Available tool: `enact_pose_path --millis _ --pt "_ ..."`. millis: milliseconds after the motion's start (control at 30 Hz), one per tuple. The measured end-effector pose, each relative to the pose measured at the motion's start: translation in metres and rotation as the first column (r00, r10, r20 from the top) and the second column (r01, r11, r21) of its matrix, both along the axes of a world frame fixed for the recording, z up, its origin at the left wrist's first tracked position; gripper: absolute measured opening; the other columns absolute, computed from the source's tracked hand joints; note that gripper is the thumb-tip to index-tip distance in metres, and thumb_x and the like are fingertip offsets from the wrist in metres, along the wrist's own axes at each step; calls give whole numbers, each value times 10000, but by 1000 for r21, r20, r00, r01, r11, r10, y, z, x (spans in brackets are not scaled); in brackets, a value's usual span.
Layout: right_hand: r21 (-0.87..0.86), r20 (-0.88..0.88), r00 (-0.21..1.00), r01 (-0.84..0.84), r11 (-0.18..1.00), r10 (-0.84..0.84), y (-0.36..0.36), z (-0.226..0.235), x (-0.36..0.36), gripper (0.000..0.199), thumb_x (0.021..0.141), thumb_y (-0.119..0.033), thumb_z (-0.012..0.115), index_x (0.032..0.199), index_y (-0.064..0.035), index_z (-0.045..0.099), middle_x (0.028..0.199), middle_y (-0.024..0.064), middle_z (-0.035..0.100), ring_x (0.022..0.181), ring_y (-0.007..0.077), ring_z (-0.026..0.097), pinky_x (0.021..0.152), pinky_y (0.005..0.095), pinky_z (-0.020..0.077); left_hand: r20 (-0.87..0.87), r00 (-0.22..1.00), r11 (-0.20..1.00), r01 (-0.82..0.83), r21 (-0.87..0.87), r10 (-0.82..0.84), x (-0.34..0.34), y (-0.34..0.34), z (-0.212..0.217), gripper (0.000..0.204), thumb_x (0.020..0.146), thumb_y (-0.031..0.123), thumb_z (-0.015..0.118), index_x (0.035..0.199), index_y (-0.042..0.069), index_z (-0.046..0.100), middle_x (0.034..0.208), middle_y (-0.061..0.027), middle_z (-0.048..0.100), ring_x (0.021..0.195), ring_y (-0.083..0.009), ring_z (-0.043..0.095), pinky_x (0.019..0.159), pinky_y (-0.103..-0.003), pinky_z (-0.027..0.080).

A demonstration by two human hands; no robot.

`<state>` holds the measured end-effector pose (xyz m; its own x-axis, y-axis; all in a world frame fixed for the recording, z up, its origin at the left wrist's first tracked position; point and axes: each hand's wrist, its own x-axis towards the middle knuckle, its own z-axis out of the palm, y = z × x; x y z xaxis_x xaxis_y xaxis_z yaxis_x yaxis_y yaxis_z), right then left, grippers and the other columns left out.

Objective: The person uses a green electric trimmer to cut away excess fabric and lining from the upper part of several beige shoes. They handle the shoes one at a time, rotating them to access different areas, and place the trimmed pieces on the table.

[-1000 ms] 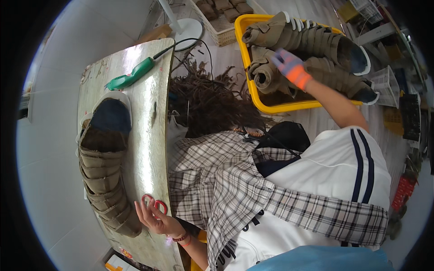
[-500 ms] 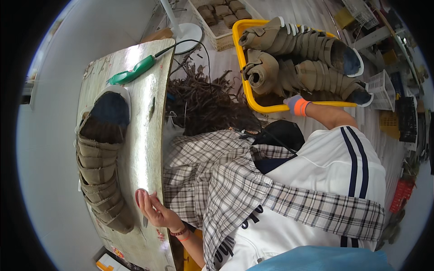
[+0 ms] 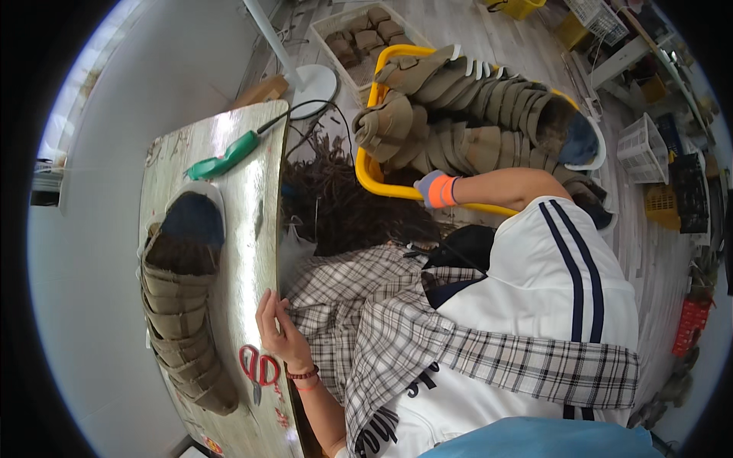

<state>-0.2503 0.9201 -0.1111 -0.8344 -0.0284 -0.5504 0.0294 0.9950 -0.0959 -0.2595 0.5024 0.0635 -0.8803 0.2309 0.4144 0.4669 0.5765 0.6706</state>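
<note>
My left hand [image 3: 282, 332], bare with a bracelet at the wrist, hovers at the table's near edge with its fingers stretched and nothing in them. Beside it, red-handled scissors [image 3: 259, 368] lie on the pale wooden table [image 3: 248, 252]. My right hand [image 3: 437, 189], in a purple and orange glove, is closed on the rim of a yellow tub [image 3: 382, 183]; its fingertips are partly hidden. Rows of nested tan shoe uppers [image 3: 481, 91] fill the tub and stick out over its rim. Another such nested row [image 3: 179, 305] lies along the table's far side.
A green corded hand tool [image 3: 225, 156] lies on the table, its black cord running off the edge. Brown strips of scrap [image 3: 336, 206] are heaped on the floor between table and tub. Behind stand a white basket [image 3: 347, 72] of tan pieces and a white stand base [image 3: 313, 85].
My left hand has let go of the scissors, which now lie on the table. The yellow tub has shifted left, closer to the table, with my right hand on its rim.
</note>
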Motion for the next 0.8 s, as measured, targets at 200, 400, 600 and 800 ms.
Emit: enact_pose_path --millis 200,400,600,800 --pt "-108 61 993 -94 990 101 -26 18 22 360 628 -218 643 946 -49 627 763 145 658 711 347 645 597 448 498 85 995 997 44 56 -49 -9 9 4 221 919 -31 482 1105 -29 601 1110 -150 587 860 -196 626 715 -283 545" --pt "-245 91 941 -297 923 326 -31 11 37 529 704 -433 686 1012 -17 578 731 154 639 719 358 631 603 438 488 166 980 993 110 32 -114 -18 21 -3 225 899 -58 488 1089 -28 606 1112 -153 592 877 -209 626 724 -288 533" --pt "-388 79 984 -120 914 162 -16 28 15 480 802 -535 579 937 -78 636 865 144 661 821 343 623 683 418 489 249 941 973 212 87 -227 -34 37 -22 225 901 -43 496 1085 -5 619 1058 -112 616 853 -164 623 752 -264 516" --pt "-922 112 109 382 -62 -988 139 -48 -9 370 811 -468 635 833 -98 638 689 78 582 587 213 554 562 351 433 336 907 964 208 166 -254 -29 56 -23 198 891 -48 497 1054 -35 608 1048 -136 616 867 -188 626 773 -280 525"
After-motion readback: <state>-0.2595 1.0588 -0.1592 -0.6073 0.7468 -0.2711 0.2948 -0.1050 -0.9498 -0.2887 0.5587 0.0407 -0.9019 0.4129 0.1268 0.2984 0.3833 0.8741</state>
